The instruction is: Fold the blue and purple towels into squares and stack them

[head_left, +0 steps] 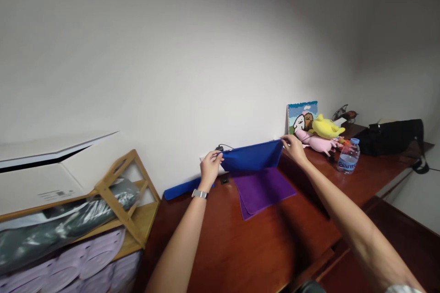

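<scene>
A blue cloth (252, 156) hangs stretched above the far part of a dark wooden table (247, 247). My left hand (210, 168), with a watch on its wrist, pinches the cloth's upper left corner. My right hand (293, 145) pinches its upper right corner. Right under the cloth lies a folded purple cloth (263, 191). Another blue cloth, rolled or folded (180, 188), lies by the wall to the left of my left hand.
A water bottle (348, 156), pink and yellow plush toys (321, 133) and a small picture (300, 113) stand at the table's right back, with a black bag (395, 136) beyond. A wooden rack (120, 192) with a white box, bagged bundles and lilac rolls stands at left.
</scene>
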`<state>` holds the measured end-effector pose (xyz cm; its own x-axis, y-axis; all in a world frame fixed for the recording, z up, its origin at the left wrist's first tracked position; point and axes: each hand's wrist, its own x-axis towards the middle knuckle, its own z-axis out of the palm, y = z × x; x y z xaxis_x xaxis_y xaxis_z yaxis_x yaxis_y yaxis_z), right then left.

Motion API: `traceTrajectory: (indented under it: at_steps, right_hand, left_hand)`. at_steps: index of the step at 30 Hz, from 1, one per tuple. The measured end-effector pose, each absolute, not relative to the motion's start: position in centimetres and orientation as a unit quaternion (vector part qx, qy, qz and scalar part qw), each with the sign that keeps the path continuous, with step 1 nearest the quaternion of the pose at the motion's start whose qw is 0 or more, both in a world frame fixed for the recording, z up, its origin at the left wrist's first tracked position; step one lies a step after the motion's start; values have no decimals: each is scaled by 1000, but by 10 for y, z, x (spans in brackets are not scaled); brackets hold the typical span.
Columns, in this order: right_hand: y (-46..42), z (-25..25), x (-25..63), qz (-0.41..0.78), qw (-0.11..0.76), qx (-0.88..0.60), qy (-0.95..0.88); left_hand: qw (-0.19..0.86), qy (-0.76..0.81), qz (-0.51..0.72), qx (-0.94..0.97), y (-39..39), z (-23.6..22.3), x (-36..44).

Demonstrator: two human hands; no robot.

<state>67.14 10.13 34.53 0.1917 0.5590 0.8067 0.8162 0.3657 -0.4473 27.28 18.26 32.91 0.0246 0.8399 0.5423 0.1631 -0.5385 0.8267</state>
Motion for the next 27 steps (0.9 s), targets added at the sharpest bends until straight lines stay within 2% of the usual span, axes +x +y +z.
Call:
traceTrajectory:
  at_steps: [3,10,14,18,22,27]
  right_hand:
    - [110,302,686,-111,533,-563,-622]
    - [85,137,693,-10,439,-719,-540]
    - [63,75,683,9,418,-756,-504]
    - [54,47,677,24,414,-766,-491]
    - [51,39,678,32,412,-766,-492]
    - [42,38,667,-71,462,-706,-532]
  left_hand:
    - [282,391,563,671,184,288,282]
    - [251,423,447,747,131,147,307]
    - [225,436,386,781,106,88,315]
    - [198,454,354,793,96,67,316]
    - [171,450,309,820,85,60,291]
    - [36,518,270,811,76,36,166]
